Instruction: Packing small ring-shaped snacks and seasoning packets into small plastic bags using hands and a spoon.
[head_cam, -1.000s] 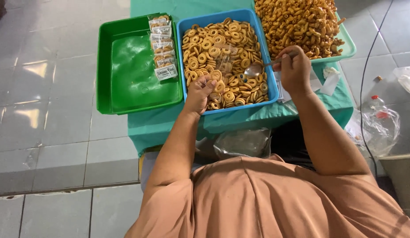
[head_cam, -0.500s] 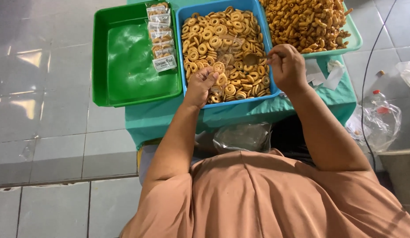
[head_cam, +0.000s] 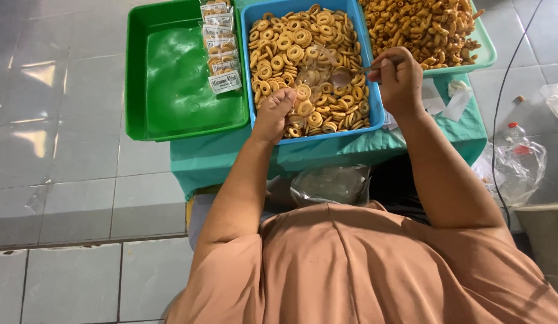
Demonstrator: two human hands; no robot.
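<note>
while the person's torso in a salmon shirt (head_cam: 375,270) fills the lower frame, the reference landmark is the blue tray (head_cam: 366,72), which sits on a small table draped in a teal cloth (head_cam: 231,159). the tiled floor (head_cam: 57,198) surrounds the table.

the green tray (head_cam: 171,90) lies touching the blue tray's left wall and carries a row of small sealed snack packets (head_cam: 220,48) along the side nearest the blue tray. a pale green tray (head_cam: 486,54) heaped with darker fried snacks (head_cam: 423,27) lies just right of the blue tray. a clear plastic bag (head_cam: 330,183) hangs below the blue tray's near wall. a plastic bottle (head_cam: 519,144) stands on the floor well right of the blue tray.

the ring-shaped cookies (head_cam: 291,48) fill the blue tray. the right hand (head_cam: 399,78) is over the tray's right wall, fingers curled closed around the handle of a metal spoon (head_cam: 342,76), whose bowl rests among the cookies. the left hand (head_cam: 274,111) rests at the tray's near edge, fingers bent down into the cookies; whether it grips anything cannot be told.
</note>
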